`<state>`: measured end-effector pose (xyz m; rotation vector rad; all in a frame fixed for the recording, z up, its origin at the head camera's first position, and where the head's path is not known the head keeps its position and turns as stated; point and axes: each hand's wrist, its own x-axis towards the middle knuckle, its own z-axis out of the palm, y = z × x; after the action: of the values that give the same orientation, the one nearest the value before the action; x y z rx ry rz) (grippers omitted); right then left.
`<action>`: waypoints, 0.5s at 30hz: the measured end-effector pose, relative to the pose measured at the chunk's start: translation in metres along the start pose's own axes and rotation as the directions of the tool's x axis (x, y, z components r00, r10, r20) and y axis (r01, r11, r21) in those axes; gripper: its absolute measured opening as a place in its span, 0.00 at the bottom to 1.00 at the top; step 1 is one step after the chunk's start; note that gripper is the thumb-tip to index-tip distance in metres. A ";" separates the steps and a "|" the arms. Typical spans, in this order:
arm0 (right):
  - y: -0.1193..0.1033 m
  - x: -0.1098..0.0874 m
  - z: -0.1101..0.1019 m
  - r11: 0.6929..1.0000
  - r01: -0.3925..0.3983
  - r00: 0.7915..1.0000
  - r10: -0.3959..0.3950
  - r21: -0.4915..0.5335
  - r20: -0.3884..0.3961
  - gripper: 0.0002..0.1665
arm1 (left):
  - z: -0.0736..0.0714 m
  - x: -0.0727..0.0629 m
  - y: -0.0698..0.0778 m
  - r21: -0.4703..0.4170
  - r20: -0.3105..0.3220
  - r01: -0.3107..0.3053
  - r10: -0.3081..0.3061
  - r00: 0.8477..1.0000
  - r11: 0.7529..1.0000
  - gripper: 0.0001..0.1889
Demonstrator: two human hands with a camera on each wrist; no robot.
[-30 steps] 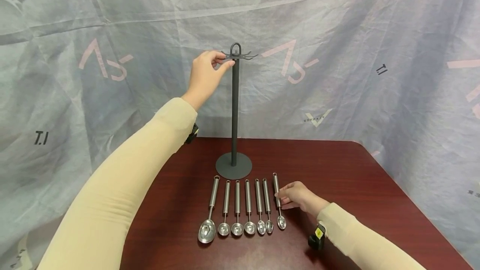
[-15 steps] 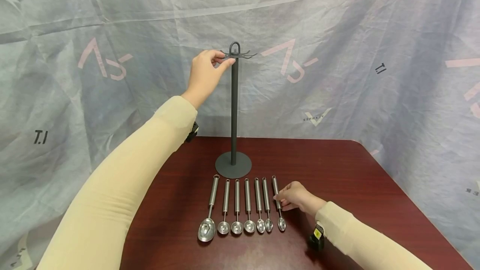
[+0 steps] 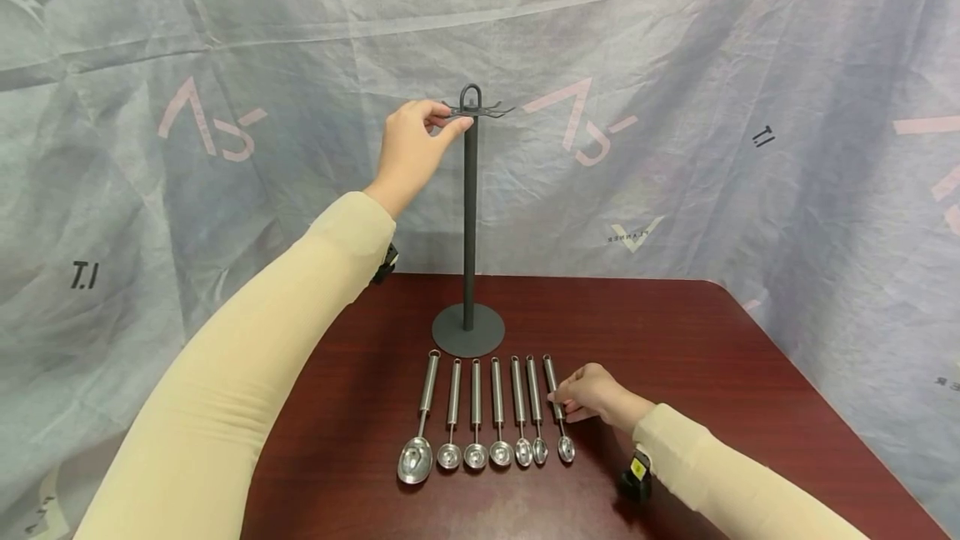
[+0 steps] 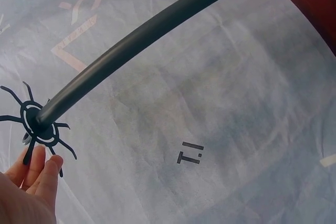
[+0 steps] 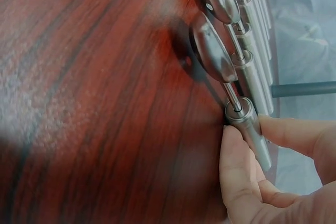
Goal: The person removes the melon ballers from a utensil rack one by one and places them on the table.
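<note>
My left hand (image 3: pixel 411 144) is raised at the top of a dark grey utensil stand (image 3: pixel 470 223), pinching one hook of its hook ring (image 4: pixel 38 124) between thumb and fingers. On the table, my right hand (image 3: pixel 594 392) pinches the steel handle of an oval melon baller (image 3: pixel 566 448), the rightmost in a row. In the right wrist view, thumb and fingertips lie on either side of that handle (image 5: pixel 247 119). To its left lie another oval melon baller (image 3: pixel 540 450), several more small scoops and, at the far left, a large oval scoop (image 3: pixel 416 461).
The stand's round base (image 3: pixel 468 344) rests on the dark red table (image 3: pixel 630 332), just behind the row of handles. A grey printed cloth (image 3: pixel 675 107) hangs behind the table. The hook ring's other arms stick out around the pole.
The rightmost melon baller has slid slightly toward me, its handle end now nearly level with the neighbours. My right hand stays on it. The left hand keeps its place at the hook ring.
</note>
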<state>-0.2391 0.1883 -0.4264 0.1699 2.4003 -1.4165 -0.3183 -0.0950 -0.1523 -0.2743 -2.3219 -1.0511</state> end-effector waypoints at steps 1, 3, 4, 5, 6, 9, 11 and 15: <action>0.000 -0.001 0.000 1.000 -0.001 1.000 0.001 -0.003 -0.001 0.06 | 0.000 0.000 0.000 0.002 0.001 0.000 0.000 1.000 1.000 0.25; 0.000 -0.001 -0.001 1.000 0.000 1.000 0.000 -0.008 0.000 0.07 | -0.001 0.000 0.001 0.000 0.001 -0.001 0.001 1.000 1.000 0.26; 0.000 -0.002 -0.001 1.000 0.001 1.000 -0.001 -0.012 0.001 0.07 | -0.001 0.000 0.001 -0.004 0.000 -0.003 0.003 1.000 1.000 0.26; -0.001 -0.002 -0.001 1.000 0.003 1.000 -0.003 -0.014 0.003 0.08 | -0.001 0.000 0.001 -0.006 -0.001 -0.005 0.005 1.000 1.000 0.26; -0.001 -0.002 -0.001 1.000 0.008 1.000 -0.008 -0.014 0.005 0.08 | -0.002 0.000 0.001 -0.011 -0.001 -0.007 0.007 1.000 1.000 0.26; -0.001 -0.003 -0.002 1.000 0.012 1.000 -0.012 0.001 0.010 0.09 | -0.003 -0.001 0.001 -0.025 -0.012 -0.017 0.016 1.000 1.000 0.25; -0.002 -0.003 -0.002 1.000 0.011 1.000 -0.011 0.012 0.014 0.10 | -0.004 -0.001 0.001 -0.027 -0.018 -0.017 0.017 1.000 0.999 0.26; -0.003 -0.004 -0.003 1.000 -0.001 1.000 0.001 0.012 0.025 0.11 | -0.008 -0.002 -0.001 -0.025 -0.021 -0.006 0.006 1.000 1.000 0.28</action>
<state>-0.2370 0.1895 -0.4214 0.1552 2.3720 -1.4242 -0.3139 -0.1011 -0.1495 -0.2785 -2.2894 -1.0760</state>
